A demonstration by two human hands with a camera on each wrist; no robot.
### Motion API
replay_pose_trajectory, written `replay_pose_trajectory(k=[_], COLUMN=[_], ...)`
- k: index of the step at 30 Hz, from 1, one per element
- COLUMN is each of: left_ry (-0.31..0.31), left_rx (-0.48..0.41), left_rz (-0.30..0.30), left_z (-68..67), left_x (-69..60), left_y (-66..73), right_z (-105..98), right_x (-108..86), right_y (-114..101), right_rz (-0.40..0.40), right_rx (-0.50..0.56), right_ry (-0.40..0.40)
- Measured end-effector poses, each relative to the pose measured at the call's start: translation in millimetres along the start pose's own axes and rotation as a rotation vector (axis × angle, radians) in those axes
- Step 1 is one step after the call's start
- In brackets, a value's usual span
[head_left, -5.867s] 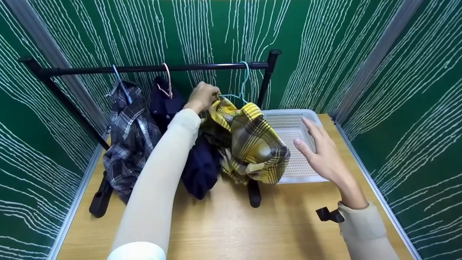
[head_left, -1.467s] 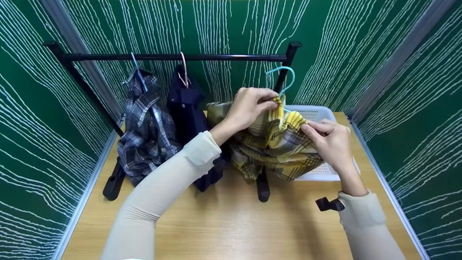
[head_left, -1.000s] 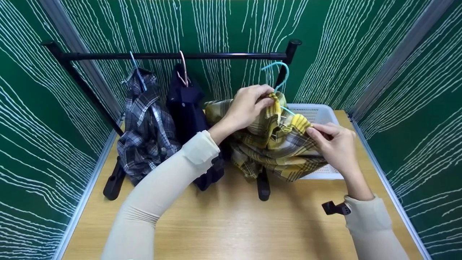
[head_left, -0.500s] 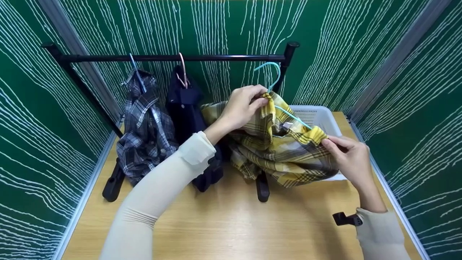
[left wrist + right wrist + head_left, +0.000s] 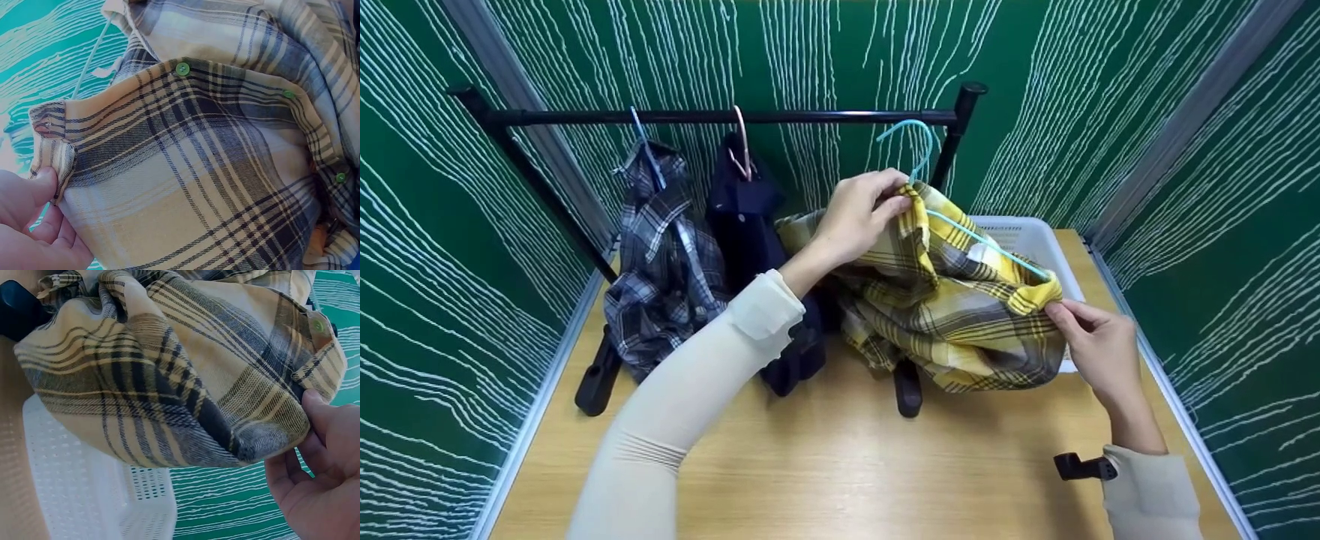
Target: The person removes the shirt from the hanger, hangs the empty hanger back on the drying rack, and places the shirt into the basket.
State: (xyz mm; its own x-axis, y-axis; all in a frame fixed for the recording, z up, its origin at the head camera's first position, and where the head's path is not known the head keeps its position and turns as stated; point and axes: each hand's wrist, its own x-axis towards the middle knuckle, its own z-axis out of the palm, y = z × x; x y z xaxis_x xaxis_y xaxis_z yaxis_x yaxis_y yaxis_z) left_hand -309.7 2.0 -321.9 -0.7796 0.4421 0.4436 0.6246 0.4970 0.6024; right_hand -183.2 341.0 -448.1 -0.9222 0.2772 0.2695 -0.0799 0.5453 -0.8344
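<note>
As I read it from my remote station, the yellow plaid shirt (image 5: pixel 982 341) is held up between two hands above the table (image 5: pixel 840 465), before the right end of the rack. Its neck is spread; a turquoise hanger (image 5: pixel 990 243) shows one sloping arm across the inside, and a pale label (image 5: pixel 979 252) lies beside it. The hanger's hook rises near the rail (image 5: pixel 825 116); I cannot tell whether the two touch. Green buttons (image 5: pixel 182 69) run along the front edge in the left wrist view.

Grip, left hand (image 5: pixel 859 214): thumb and fingers pinch the collar just below the hook. Grip, right hand (image 5: pixel 1106 351): thumb and fingers pinch the cloth at the collar's other end.

Partly behind the shirt, I record a white perforated basket (image 5: pixel 1051 238) on the table. To the left, a navy garment (image 5: pixel 746 232) hangs from a pink hanger (image 5: pixel 742 139), and beyond it a dark plaid shirt (image 5: pixel 656 300) from a blue hanger (image 5: pixel 648 150).
</note>
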Motion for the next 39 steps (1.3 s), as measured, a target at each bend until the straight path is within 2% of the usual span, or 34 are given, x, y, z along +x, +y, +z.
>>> replay_pose_trajectory(k=[8,13,17,20,23,26,29,35,39], left_ry=[0.016,0.015,0.012,0.006,-0.002,-0.005,-0.007,-0.023,-0.024], left_rx=[-0.034,-0.059,-0.060,-0.054,-0.035,-0.025,-0.021,-0.018,-0.016], left_rz=[-0.014,-0.013,-0.020,-0.022,-0.020,-0.023,-0.025,-0.001,0.013], left_z=[0.5,1.1,1.1,1.5,2.0,2.4,3.0,6.7,9.3], left_x=[1.1,1.6,1.1,0.7,0.3,0.0,-0.5,-0.1,0.8], left_y=[-0.2,-0.4,0.5,0.4,-0.4,-0.8,-0.1,3.8,6.2], right_z=[16.1,24.9,25.4,17.3,3.2,-11.3,-18.7,-12.2,0.5], right_x=[-3.7,-6.3,-6.9,-3.7,2.6,8.0,11.1,21.9,31.6], right_y=[12.8,22.1,26.5,22.9,7.9,-17.5,-45.3,-81.0,-90.1], right_rz=[0.061,0.077,0.022,-0.044,-0.079,-0.104,-0.184,-0.373,-0.433], right_rx=[0.087,0.079,0.064,0.084,0.115,0.051,-0.045,-0.148,-0.190], right_ry=[-0.007,-0.085,-0.213,-0.239,-0.189,-0.146,-0.117,-0.127,-0.183])
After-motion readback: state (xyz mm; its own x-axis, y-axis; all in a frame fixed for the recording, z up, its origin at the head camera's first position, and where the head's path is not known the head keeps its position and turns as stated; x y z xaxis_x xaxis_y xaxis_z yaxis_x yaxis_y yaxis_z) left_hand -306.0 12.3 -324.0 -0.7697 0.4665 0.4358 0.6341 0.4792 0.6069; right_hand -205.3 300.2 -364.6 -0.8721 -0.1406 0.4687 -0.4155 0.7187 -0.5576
